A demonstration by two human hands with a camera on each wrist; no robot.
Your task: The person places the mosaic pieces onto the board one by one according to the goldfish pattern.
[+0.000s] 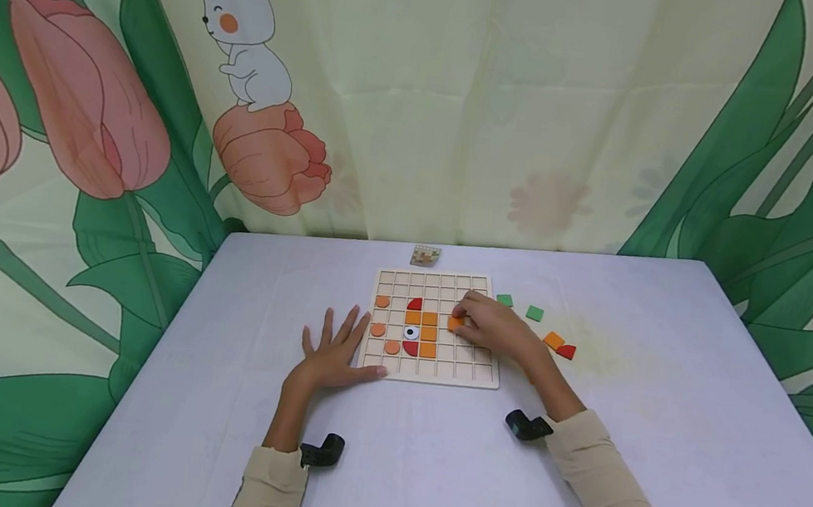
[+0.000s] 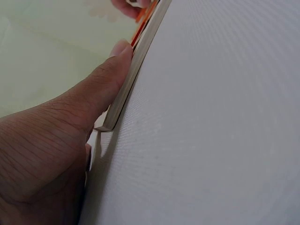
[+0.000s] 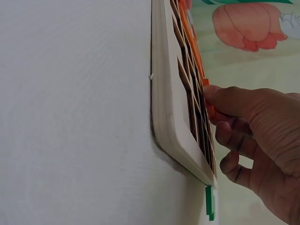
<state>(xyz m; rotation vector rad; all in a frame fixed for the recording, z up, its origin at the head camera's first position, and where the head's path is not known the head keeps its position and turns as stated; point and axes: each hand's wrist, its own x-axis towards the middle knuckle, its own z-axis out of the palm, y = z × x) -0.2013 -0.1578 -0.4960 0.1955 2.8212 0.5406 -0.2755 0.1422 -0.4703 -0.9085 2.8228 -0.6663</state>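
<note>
A pale wooden grid board lies on the table with square cells. In it sit orange squares, red quarter-round pieces, salmon discs and an eye piece. My right hand pinches an orange square tile between thumb and fingers, right over the board's right half. In the right wrist view the same tile shows at the thumb tip. My left hand lies with fingers spread at the board's left side, its thumb resting on the near edge.
Right of the board lie green squares, an orange square and a red quarter-round piece. A small patterned card sits behind the board. The table has a white cloth, with a printed curtain behind.
</note>
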